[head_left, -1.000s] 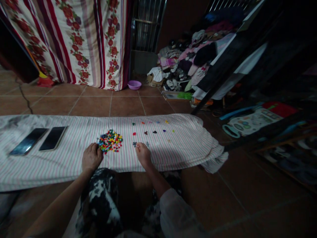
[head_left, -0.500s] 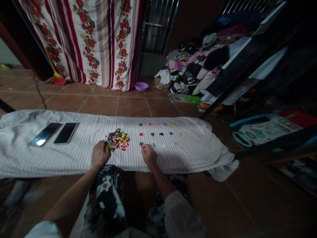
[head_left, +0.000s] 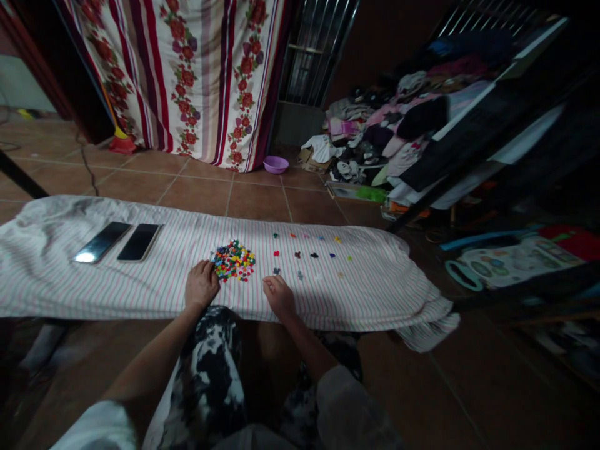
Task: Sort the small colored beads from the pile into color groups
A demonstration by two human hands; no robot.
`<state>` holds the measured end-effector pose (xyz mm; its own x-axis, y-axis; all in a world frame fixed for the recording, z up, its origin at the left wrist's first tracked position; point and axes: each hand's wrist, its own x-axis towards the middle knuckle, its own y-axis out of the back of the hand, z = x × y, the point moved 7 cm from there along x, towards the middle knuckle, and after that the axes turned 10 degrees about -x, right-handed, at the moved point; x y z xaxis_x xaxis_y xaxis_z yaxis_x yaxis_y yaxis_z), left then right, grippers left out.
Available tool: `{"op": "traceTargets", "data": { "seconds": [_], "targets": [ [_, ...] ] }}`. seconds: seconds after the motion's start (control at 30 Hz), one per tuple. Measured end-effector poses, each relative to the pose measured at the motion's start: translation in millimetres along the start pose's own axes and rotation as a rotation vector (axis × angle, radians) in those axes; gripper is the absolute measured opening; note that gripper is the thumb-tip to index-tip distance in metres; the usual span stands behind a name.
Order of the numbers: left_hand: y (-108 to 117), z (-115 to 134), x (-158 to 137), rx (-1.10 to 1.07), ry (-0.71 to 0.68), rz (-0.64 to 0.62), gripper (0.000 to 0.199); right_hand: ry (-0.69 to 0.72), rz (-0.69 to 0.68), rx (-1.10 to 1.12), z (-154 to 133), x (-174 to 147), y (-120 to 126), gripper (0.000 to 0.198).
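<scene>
A heap of small multicoloured pieces (head_left: 234, 261) lies on the striped cloth. Against the heap's left edge my left hand (head_left: 202, 284) lies flat, fingers stretched out and holding nothing visible. My right hand (head_left: 280, 296) is right of the heap, thumb and fingers drawn together; anything between them is too small to make out. Just beyond its fingertips sits a dark grey cluster (head_left: 276, 271). Other small clusters lie in rows, among them a red one (head_left: 276, 254), a brown one (head_left: 297, 255), a black one (head_left: 314, 255), a grey one (head_left: 300, 275) and a yellow one (head_left: 337, 239).
Two phones (head_left: 139, 242) lie at the left on the striped cloth (head_left: 375, 287). Past its far edge, a purple basin (head_left: 276, 164) stands on the tiled floor near a floral curtain (head_left: 210, 94). Clothes (head_left: 375, 137) are heaped at the back right.
My right hand has drawn back from the dark grey cluster, a little left and nearer to me. My left hand stays beside the heap. The whole view has shifted and tilted slightly.
</scene>
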<state>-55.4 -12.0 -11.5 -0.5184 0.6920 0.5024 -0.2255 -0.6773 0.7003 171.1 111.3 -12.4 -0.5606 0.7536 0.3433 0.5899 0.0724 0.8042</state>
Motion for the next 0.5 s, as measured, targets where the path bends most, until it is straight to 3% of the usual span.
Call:
{"op": "traceTargets", "data": {
  "seconds": [0.13, 0.27, 0.5],
  "targets": [
    [2, 0, 0, -0.023, 0.004, 0.002, 0.034, 0.052, -0.054, 0.065, -29, 6, -16, 0.019],
    [2, 2, 0, -0.041, 0.005, -0.009, 0.034, 0.023, -0.124, -0.04, -50, 15, -34, 0.02],
    [3, 4, 1, -0.034, 0.014, 0.001, 0.032, -0.031, -0.128, -0.121, -56, 16, -45, 0.013]
  ]
}}
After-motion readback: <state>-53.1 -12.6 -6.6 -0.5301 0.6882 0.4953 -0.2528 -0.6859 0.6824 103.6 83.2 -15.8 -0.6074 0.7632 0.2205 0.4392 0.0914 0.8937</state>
